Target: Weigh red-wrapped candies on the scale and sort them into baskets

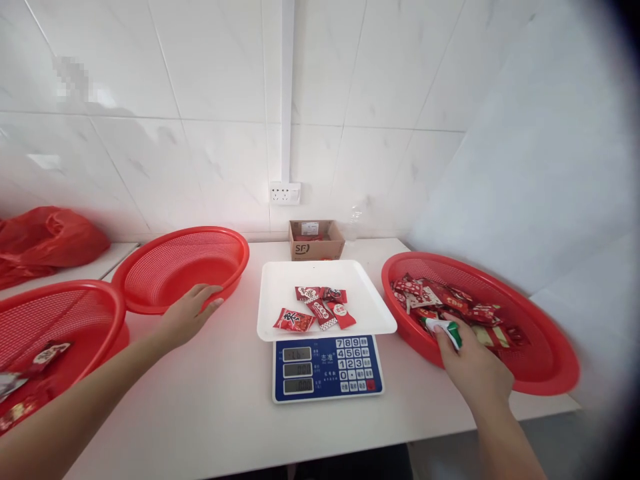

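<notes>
My left hand is held out at the near rim of a red mesh basket, fingers stretched and holding nothing; whether they touch the rim I cannot tell. Between thumb and fingers of my right hand is a small white-and-green packet. That hand is over the near side of the right red basket, where many mostly red wrapped packets lie. Several red packets rest in the middle of the white tray of a blue digital scale, between my hands.
A small cardboard box stands behind the scale, below a wall socket. Another red basket with a few packets is at the lower left, partly hidden by my left forearm. A red plastic bag lies at the far left.
</notes>
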`<state>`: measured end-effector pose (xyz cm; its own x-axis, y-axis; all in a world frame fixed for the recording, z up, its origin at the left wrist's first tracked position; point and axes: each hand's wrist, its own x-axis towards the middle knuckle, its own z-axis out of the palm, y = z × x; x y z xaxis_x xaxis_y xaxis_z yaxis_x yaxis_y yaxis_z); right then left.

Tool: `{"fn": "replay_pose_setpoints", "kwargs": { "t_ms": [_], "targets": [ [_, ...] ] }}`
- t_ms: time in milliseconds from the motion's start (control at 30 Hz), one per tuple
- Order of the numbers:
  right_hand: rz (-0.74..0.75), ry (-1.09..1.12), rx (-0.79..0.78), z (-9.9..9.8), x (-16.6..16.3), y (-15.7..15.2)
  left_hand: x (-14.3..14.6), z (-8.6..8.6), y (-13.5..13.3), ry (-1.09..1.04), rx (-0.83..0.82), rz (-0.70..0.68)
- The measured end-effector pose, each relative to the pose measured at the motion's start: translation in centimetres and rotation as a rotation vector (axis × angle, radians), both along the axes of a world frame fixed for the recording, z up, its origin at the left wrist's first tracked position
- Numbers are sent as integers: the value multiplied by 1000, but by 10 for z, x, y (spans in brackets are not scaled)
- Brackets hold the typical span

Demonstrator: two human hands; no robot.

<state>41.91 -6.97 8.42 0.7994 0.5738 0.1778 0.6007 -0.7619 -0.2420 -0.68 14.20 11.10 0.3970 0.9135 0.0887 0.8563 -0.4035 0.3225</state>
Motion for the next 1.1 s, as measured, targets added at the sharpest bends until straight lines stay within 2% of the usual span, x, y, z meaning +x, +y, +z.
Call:
{"fn": "replay_pose_setpoints", "kwargs": {
  "t_ms": [167, 267, 367, 467, 633, 733, 800, 867, 967, 1033, 1100],
  "targets": [
    [10, -14, 12, -3, 1, 0, 29, -3, -26, -83, 98, -172],
    [15, -25, 22, -3, 1, 0, 60, -2, -41, -112, 138, -376],
    [13, -37, 30, -3, 1, -1, 93, 4, -50, -99, 86, -591],
    [22, -50, 33, -3, 0, -1, 115, 9, -52, -60, -20, -680],
    [19, -38, 19, -3, -1, -2, 124, 6, -45, -5, -128, -584],
    [10, -34, 10, -3, -1, -1, 118, 5, -40, -23, -88, -582],
    [11, -46, 9, -2, -1, -1, 110, 8, -35, -33, 3, -561],
    [13, -58, 14, -2, -1, 0, 98, 15, -27, -25, 135, -458],
    [15, -64, 21, -2, -1, 0, 74, 28, -8, 40, 304, -204],
    [19, -78, 29, -2, -1, 0, 58, 34, 7, 103, 317, -56],
    [23, -97, 39, -3, -1, 0, 50, 34, 18, 134, 260, -2]
  ]
}}
